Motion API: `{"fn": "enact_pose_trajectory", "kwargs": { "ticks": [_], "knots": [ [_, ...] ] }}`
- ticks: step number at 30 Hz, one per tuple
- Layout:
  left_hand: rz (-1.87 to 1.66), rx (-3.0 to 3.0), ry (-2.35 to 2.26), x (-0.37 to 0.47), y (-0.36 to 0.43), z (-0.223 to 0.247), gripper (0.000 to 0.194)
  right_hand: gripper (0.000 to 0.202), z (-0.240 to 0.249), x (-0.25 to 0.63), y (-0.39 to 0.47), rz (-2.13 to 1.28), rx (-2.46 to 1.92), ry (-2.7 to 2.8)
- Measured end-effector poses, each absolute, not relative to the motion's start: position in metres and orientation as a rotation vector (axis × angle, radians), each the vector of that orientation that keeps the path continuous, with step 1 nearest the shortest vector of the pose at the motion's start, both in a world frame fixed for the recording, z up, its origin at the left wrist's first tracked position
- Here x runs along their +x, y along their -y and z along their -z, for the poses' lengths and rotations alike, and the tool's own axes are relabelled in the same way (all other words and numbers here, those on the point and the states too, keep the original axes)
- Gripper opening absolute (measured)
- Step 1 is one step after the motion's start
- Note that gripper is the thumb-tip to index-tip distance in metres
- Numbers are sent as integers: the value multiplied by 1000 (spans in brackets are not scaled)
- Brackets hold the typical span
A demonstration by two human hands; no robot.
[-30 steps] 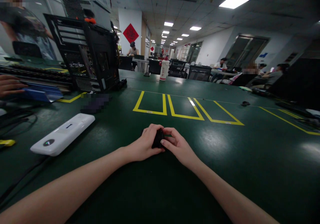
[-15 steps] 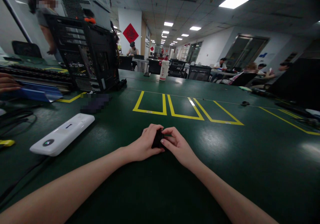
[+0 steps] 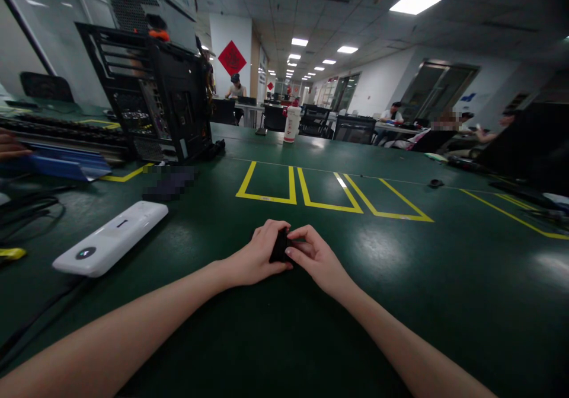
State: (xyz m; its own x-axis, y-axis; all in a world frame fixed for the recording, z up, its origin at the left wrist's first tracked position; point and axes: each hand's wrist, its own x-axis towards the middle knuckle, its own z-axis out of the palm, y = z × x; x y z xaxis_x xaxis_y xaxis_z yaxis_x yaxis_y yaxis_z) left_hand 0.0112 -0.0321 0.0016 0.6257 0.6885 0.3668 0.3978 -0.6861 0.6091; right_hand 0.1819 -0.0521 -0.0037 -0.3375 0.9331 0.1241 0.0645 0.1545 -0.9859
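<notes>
A small black object [image 3: 279, 248] is between my hands, low over the green table [image 3: 275, 338]. My left hand [image 3: 255, 255] wraps round it from the left, with the fingers over its top and the thumb along its near side. From the right, my right hand [image 3: 315, 257] pinches at the object's right side with thumb and forefinger. Most of the object is hidden by my fingers, and its kind cannot be made out.
A white device [image 3: 113, 238] with a cable lies left of my hands. Beyond it stand an open black computer case [image 3: 178, 101] and a blue part [image 3: 66, 161] near another person's hand [image 3: 13, 146]. Yellow tape outlines [image 3: 267, 199] and a white cup [image 3: 291, 125] are ahead.
The person standing behind the computer case at the left is mostly out of sight now. The other person's hand at the left edge has shifted slightly left. My hands look unchanged.
</notes>
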Motion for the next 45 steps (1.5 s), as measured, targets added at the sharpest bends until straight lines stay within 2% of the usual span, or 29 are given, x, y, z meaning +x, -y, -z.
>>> {"fn": "enact_pose_trajectory", "kwargs": {
  "ticks": [5, 15, 22, 31, 37, 42, 45],
  "knots": [
    [-778, 2339, -864, 10, 35, -5, 57, 27, -1, 183, 54, -1304, -1042, 1636],
    [-776, 2332, -869, 10, 34, -4, 58, 15, 2, 183, 52, -1308, -995, 1588],
    [-778, 2325, -875, 9, 34, -3, 59, 26, -2, 184, 53, -1304, -1052, 1633],
    [-810, 2358, -866, 11, 33, -3, 59, 15, 0, 182, 54, -1324, -975, 1587],
    [-807, 2350, -872, 11, 34, -2, 60, 28, -3, 182, 54, -1311, -1039, 1618],
    [-808, 2348, -865, 11, 35, -4, 57, 26, -4, 185, 57, -1380, -983, 1652],
    [-786, 2335, -866, 10, 35, -6, 56, 17, -3, 185, 57, -1339, -989, 1635]
  ]
}}
